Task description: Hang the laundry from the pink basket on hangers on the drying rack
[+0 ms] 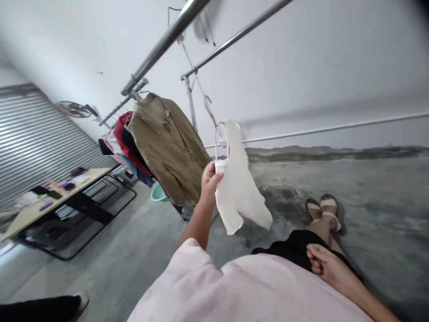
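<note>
My left hand [210, 181] pinches the edge of a small white garment [239, 179], thumb on the front of the cloth. The garment has two leg-like lower parts and hangs on a pink hanger [216, 138]. The hanger tilts, its hook up near the metal frame; I cannot tell whether the hook touches anything. My right hand [321, 261] is lowered in front of my black bottoms, its fingers curled in with nothing visible in them.
A metal clothes rack [164, 40] carries a khaki jacket [170, 147] and a red garment [122, 134]. Below stands a turquoise basin [158, 193]. A cluttered table [97, 173] is at left, beneath a wall fan [72, 108]. Another person's leg [43, 307] shows at lower left.
</note>
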### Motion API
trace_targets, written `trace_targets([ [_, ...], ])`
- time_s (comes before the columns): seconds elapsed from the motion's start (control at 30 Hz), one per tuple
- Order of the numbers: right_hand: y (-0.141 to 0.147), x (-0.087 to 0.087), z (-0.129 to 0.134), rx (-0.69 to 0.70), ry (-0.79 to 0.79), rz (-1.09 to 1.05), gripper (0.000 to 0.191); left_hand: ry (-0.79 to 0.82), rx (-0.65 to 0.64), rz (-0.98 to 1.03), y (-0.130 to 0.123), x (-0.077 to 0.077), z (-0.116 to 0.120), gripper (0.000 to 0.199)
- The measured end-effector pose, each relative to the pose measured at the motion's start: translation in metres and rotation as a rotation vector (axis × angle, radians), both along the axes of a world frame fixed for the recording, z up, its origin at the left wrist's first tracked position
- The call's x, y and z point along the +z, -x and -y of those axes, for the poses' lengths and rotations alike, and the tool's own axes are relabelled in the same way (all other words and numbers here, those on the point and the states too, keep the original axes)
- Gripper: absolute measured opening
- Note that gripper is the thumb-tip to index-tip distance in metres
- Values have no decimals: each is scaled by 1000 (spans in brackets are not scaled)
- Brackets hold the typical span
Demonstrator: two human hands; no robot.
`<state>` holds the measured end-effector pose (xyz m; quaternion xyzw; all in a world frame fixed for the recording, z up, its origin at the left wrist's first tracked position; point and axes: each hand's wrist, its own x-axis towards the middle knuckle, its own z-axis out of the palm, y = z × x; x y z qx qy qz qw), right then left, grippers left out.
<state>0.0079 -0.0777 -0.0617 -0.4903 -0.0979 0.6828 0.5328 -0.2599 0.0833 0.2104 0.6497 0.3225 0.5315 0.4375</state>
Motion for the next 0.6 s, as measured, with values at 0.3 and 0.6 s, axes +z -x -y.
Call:
trace_targets([
  [0.3, -8, -85, 1, 38, -17, 24, 27, -303, 214, 39, 39, 121, -39, 21],
  [0.6, -11, -86, -3, 9, 13, 29, 34, -536, 429, 71, 52, 206, -91, 21],
])
